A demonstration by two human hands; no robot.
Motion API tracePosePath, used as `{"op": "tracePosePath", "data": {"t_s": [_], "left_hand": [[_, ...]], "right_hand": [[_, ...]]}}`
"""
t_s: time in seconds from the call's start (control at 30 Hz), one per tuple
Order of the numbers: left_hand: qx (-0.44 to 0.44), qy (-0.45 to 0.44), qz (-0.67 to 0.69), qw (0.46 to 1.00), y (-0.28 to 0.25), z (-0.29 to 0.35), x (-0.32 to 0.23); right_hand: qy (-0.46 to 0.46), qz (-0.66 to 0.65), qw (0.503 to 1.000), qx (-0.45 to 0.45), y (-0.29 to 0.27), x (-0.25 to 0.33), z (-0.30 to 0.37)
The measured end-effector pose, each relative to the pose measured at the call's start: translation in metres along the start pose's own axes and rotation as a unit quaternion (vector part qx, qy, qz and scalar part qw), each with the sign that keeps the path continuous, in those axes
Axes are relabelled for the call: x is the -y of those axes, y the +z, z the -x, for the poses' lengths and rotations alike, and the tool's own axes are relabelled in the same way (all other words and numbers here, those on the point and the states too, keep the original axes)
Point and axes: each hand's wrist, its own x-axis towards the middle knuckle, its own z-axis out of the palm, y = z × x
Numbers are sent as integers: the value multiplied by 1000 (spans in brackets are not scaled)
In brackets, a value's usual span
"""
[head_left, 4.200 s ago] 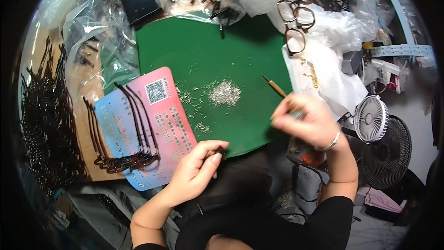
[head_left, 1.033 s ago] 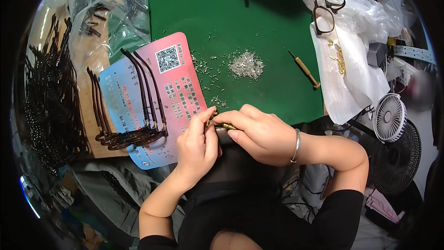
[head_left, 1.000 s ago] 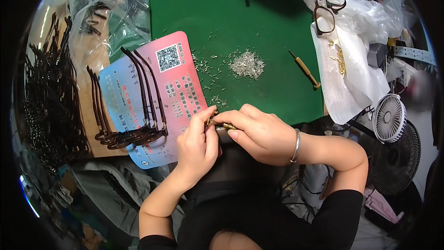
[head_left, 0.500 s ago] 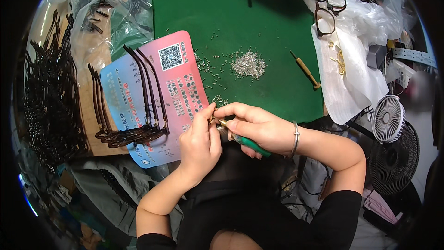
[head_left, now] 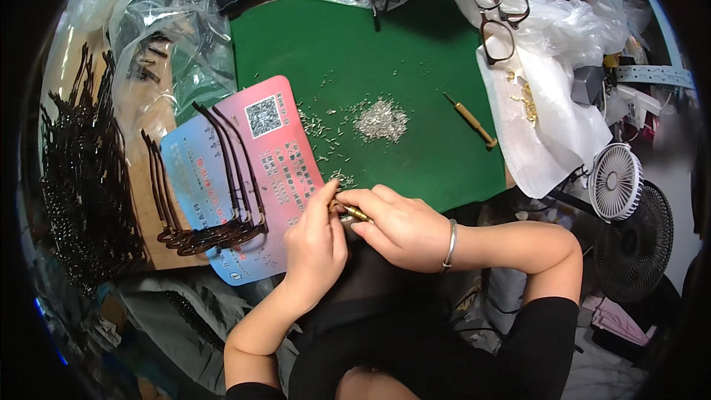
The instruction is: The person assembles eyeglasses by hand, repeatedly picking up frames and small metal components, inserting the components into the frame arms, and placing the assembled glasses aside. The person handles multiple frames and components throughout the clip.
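Note:
At the near edge of the green mat, my two hands meet. Closed fingers of my left hand [head_left: 315, 233] pinch something small and brownish, mostly hidden. My right hand [head_left: 404, 228] is closed around a screwdriver [head_left: 358, 213], whose brass-coloured front part shows between the fingers and points at the left fingertips. Its handle is covered by the hand. Just beyond the fingertips lie loose small screws [head_left: 342, 178], with a larger silvery pile [head_left: 381, 120] of them farther out. Left of my hands, several dark eyeglass temples [head_left: 237, 167] rest on a pink and blue printed card [head_left: 270, 159].
A brass-handled screwdriver [head_left: 474, 124] lies on the green mat [head_left: 326, 37]. Dark eyeglass frames [head_left: 498, 43] and small gold parts [head_left: 528, 102] lie on white wrapping at the right. Fans [head_left: 616, 181] stand beyond it. A dense stack of dark temples [head_left: 85, 178] fills the far left.
My right hand has turned over the screwdriver, so its green handle no longer shows. Both hands remain together, and the whole view has shifted slightly.

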Motion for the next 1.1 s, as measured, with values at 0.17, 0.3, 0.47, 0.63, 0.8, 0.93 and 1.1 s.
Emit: {"op": "tracePosePath", "data": {"t_s": [0.17,0.3,0.47,0.63,0.8,0.93,1.1], "left_hand": [[-85,-35,141,986,-2,-8,13],[36,111,39,992,-21,-15,29],[105,-78,316,940,-32,-12,21],[240,-164,656,697,-51,-1,11],[163,-194,563,786,-41,7,14],[62,-280,419,861,-41,-3,-1],[82,-245,201,945,-40,-17,0]], "right_hand": [[-14,67,996,-61,-15,3,8],[-13,72,992,-99,-20,-13,6],[-6,117,980,-160,-57,-20,-1],[108,381,817,-419,-154,-56,-25],[92,345,842,-404,-156,-81,-44],[22,139,922,-362,-134,-31,9],[1,-126,990,-60,-81,13,38]]}}
